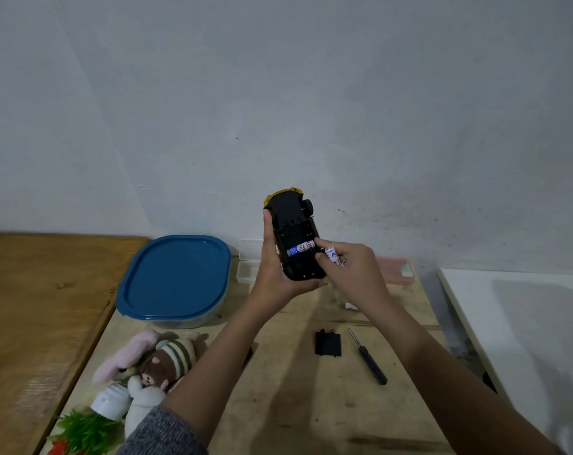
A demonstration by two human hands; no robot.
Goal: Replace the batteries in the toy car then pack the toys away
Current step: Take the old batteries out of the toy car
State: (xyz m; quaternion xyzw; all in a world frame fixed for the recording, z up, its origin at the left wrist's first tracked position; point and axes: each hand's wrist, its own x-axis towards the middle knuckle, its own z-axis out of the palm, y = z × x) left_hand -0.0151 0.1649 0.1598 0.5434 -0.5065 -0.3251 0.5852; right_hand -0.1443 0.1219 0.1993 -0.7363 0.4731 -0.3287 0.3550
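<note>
Black underside up, yellow body showing at the far edge: where is the toy car (288, 213) sitting relative to the grip? (Inspector)

It is being held above the wooden table (311, 405), one end pointing away. The left hand (272, 274) is cupping it from beneath, fingers curling round the near end, one finger extending up along its left flank. (Technician)

What is the right hand (354, 267) doing? (Inspector)

It is pinching a loose battery (332, 254) in its curled fingers, just beside the car's right edge, while its fingertips are touching the rim of the open battery bay. A seated battery (300, 248) is lying crosswise in that bay. (Technician)

Are any markings reading clearly? (Inspector)

The seated cell is showing a white and blue wrapper with a red patch. A large blue letter "A" is showing on the loose cell; the smaller print is blurring beyond reading. (Technician)

How is the car looking? (Inspector)

One black wheel is showing at the far right. The bay is standing uncovered; a black cover (328, 343) is lying on the table beside a black-handled screwdriver (367, 356). (Technician)
</note>
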